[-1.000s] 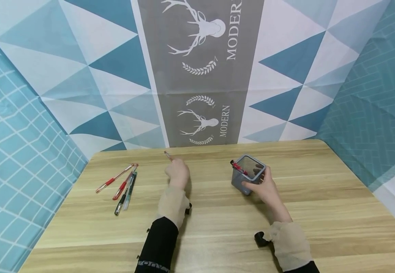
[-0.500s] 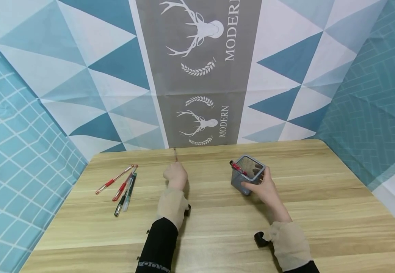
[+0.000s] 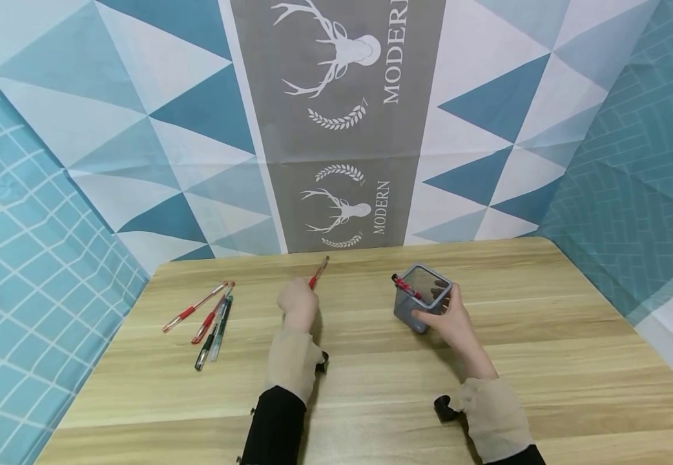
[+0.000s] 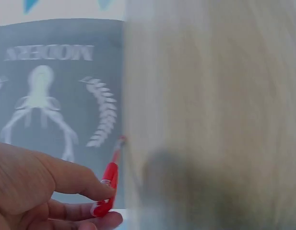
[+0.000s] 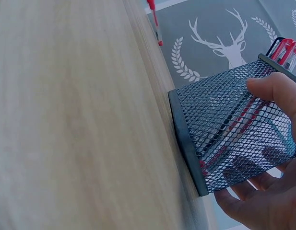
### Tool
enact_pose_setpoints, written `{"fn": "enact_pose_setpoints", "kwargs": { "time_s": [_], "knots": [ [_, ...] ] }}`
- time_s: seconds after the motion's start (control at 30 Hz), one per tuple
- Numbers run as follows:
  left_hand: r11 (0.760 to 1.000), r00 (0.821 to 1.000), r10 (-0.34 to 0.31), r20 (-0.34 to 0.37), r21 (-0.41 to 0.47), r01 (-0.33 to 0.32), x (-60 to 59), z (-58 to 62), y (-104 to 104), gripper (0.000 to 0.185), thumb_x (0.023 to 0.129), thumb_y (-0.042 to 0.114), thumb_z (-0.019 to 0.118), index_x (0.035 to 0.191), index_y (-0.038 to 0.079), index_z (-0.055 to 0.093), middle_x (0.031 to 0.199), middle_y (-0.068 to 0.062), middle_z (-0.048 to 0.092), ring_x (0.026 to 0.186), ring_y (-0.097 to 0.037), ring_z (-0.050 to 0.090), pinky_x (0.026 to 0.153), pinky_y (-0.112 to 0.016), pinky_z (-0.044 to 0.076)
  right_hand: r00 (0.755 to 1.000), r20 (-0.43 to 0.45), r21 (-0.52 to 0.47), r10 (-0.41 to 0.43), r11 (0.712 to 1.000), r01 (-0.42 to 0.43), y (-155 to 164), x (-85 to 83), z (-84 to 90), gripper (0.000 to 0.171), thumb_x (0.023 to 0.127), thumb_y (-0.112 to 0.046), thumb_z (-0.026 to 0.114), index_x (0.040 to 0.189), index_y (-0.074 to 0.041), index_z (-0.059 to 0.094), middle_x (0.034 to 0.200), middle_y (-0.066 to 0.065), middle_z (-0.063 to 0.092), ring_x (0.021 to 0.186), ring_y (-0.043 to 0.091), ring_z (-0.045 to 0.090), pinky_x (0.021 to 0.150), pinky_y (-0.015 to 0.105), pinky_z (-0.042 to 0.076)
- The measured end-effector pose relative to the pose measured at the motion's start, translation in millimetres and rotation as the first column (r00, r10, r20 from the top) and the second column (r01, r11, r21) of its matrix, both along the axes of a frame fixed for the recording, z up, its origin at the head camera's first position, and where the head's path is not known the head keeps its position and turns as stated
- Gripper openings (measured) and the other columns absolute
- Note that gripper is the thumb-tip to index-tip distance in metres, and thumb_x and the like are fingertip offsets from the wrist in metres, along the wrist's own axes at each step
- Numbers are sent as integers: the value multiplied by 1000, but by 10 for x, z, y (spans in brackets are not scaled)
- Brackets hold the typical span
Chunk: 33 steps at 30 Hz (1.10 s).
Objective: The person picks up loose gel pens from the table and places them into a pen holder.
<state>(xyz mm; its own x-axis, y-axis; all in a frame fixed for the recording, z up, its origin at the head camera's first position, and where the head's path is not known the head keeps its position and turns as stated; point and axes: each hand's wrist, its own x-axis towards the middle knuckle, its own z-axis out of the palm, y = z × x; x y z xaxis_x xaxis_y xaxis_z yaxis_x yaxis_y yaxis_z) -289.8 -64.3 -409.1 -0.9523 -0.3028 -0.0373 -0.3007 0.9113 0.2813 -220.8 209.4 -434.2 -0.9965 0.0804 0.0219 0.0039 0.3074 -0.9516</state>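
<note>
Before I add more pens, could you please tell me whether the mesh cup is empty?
Not empty: red pens are inside the mesh cup, showing through its sides and sticking out of its top.

Red pen (image 3: 318, 274), partly see-through barrel, pinched in left hand (image 3: 298, 301), far end sticking out ahead and rightward. Dark square mesh holder (image 3: 409, 312) gripped by right hand (image 3: 454, 320), mouth up; red-marked pens (image 3: 407, 286) slanted inside, ends poking over rim, left-hand side.

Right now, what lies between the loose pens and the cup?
In the head view, the left hand, pinching a red pen, bare table either side.
</note>
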Motion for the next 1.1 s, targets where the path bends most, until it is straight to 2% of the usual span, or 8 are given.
{"fn": "enact_pose_setpoints", "kwargs": {
  "time_s": [0.13,0.23,0.4,0.5,0.6,0.8,0.93,1.1],
  "knots": [
    [993,987,58,-150,110,-42,141,121,28,9,82,8,54,87,0,54,75,-16,63,69,-31,63,56,-40,49,1000,0,-2,-4,1000,4,-1,1,1,82,74,-14,74,136,-6,20,135,23,33,126,38,33,105,47,28],
    [983,948,96,-303,178,-43,263,219,58,12,84,9,54,90,-1,53,75,-19,63,67,-36,63,54,-44,48,1000,2,-4,0,1000,0,-9,7,-1,82,74,-14,74,136,-6,20,135,23,33,126,38,34,105,47,28],
    [972,802,95,-589,230,54,438,408,84,6,82,7,60,84,1,57,75,-15,63,64,-34,61,53,-45,47,1000,6,-12,8,1000,-8,-18,14,-6,83,74,-15,74,136,-6,20,138,22,31,128,37,31,107,47,25],
    [967,717,54,-695,215,135,527,544,90,7,82,7,63,85,2,60,79,-12,64,66,-31,62,54,-44,48,1000,9,-15,3,1000,-2,-7,12,3,84,74,-15,74,137,-6,19,138,22,30,129,37,30,107,47,24],
    [961,661,7,-750,189,204,602,667,106,9,83,11,64,89,5,61,82,-9,66,69,-28,63,55,-41,48,1000,6,-6,-7,1000,7,10,6,17,85,74,-15,74,137,-6,18,137,24,31,128,39,30,106,48,25],
    [926,572,-109,-813,126,356,738,823,185,14,85,15,63,96,7,63,85,-5,66,56,-16,56,47,-29,41,1000,7,9,-1,1000,1,15,5,20,83,74,-15,74,136,-6,19,137,23,31,128,38,31,107,47,25],
    [872,488,-221,-844,53,487,789,855,249,14,83,13,65,96,7,65,82,-3,66,51,-10,48,45,-22,36,1000,13,8,8,1000,-9,0,9,13,84,74,-15,74,136,-5,19,137,23,31,129,37,30,107,47,24],
    [771,397,-320,-861,7,637,822,873,304,16,81,13,68,96,8,67,81,-1,68,51,-6,47,49,-19,36,1000,8,1,13,1000,-13,-15,11,17,84,74,-14,74,137,-5,18,138,22,30,129,37,29,108,47,23]
  ]
}}
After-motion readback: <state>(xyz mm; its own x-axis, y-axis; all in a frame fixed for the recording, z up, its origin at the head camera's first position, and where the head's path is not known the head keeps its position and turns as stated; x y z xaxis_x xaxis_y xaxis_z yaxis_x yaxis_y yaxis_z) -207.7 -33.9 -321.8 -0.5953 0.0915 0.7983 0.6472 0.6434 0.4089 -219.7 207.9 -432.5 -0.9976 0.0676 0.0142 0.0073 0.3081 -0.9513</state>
